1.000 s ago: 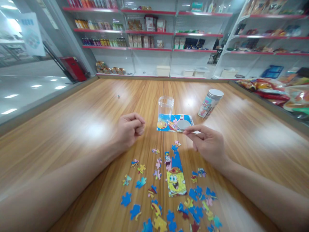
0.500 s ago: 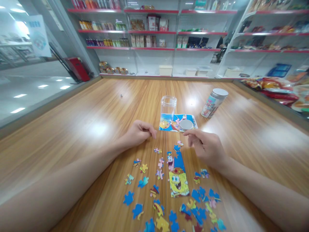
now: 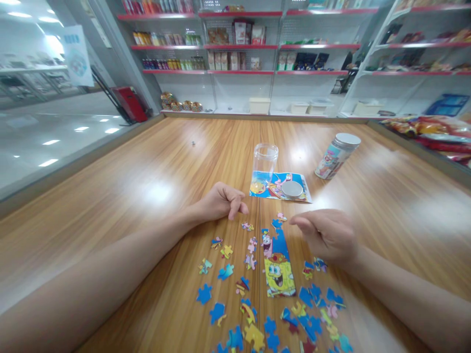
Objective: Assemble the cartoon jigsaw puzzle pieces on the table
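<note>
My left hand [image 3: 225,201] hovers left of the picture sheet, fingers loosely bent and apart, with nothing visible in them. Beyond the upper right of the partly joined jigsaw puzzle [image 3: 279,277] is my right hand [image 3: 329,234], its fingers curled in and no piece showing. The joined strip pictures a yellow character and a pink one on blue. A blue puzzle piece [image 3: 276,224] touches or nearly touches its top end, with a pink piece [image 3: 281,216] just above. Loose pieces lie around it, among them a pink-and-yellow piece [image 3: 248,226] below my left hand.
A clear jar [image 3: 265,159] and a round silver lid [image 3: 292,189] rest on the printed picture sheet [image 3: 304,195]. A printed can [image 3: 334,157] stands to the right. Stocked shelves [image 3: 241,72] line the back, and packaged goods [image 3: 437,130] lie beyond the table's right edge.
My right hand has drawn slightly back toward me from the lid, and its fingers have curled in more. My left hand's fingers have spread a little. The view has shifted slightly left.
</note>
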Available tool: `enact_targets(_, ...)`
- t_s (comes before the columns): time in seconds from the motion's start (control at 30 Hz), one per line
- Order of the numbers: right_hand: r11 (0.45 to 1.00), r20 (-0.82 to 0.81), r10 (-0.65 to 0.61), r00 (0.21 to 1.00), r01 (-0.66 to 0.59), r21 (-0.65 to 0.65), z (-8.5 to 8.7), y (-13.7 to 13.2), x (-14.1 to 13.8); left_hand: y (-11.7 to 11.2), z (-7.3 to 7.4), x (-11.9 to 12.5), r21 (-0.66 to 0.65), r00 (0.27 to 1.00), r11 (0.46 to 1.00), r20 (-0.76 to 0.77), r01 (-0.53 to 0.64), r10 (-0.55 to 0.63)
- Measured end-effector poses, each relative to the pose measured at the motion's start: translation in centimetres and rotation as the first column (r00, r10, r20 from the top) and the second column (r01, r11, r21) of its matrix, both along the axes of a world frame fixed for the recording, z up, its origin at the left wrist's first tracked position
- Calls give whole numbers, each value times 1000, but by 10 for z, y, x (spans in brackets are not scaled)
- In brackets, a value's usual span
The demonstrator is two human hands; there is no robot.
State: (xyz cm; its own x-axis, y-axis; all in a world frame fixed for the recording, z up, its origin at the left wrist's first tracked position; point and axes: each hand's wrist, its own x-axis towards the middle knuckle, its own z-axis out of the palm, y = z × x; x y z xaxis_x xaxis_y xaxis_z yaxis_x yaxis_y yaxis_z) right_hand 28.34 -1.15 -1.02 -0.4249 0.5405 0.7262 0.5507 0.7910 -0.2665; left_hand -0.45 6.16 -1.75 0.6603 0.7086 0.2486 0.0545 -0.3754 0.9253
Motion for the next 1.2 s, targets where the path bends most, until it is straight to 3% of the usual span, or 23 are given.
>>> enact_targets(0.17, 999, 0, 46, 999, -46, 2, -2, -1, -2, -3, 4, 5, 26, 1000, 999, 3, -20, 20)
enact_targets(0.33, 999, -15, 35, 999, -35, 18, -3, -2, 2, -3, 3, 8, 155, 992, 981, -32, -117, 123)
enact_targets(0.47, 999, -12, 46, 999, -46, 8, -4, 0, 3, -2, 2, 6, 273, 975, 962, -212, -5, 65)
enact_targets(0.57, 998, -9, 56, 998, -56, 9, -5, 0, 2, -3, 5, 4, 357, 928, 930, -368, 86, 55)
enact_targets(0.77, 998, 7, 58, 998, -58, -8, -5, 0, 2, -4, 10, 6, 483, 811, 866, -554, 127, 190)
enact_targets(1.0, 996, 48, 54, 997, -58, 69, -3, 1, 0, -9, 21, 12, 499, 704, 841, -674, 210, 224)
enact_targets(1.2, 995, 62, 65, 996, -69, 67, -4, 0, -2, -16, 26, 16, 508, 650, 837, -709, 204, 272)
